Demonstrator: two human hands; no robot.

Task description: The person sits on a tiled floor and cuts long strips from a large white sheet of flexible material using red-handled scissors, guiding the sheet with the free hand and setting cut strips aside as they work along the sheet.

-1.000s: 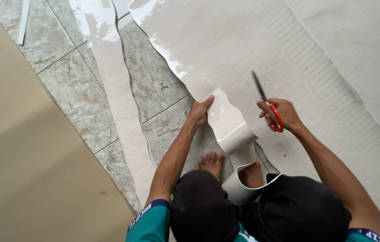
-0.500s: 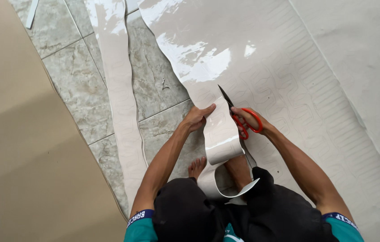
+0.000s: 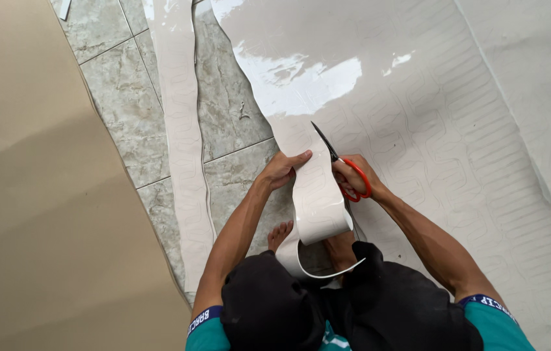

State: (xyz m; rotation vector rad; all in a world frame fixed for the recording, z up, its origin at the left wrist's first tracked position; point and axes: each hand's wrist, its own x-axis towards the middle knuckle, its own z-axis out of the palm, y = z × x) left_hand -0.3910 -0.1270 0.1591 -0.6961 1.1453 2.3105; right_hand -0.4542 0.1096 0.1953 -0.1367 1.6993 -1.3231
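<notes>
Cutting along a glossy white patterned sheet, my right hand grips orange-handled scissors; my left hand pinches the curling strip. Most sheet remains uncut.

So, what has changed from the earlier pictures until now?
The right hand brought the red-handled scissors in from the side to the white sheet, blades now beside the strip. The strip's loose end curls lower toward the knees. The left hand keeps pinching the strip's edge. The separate cut strip stays on the tiled floor.
</notes>
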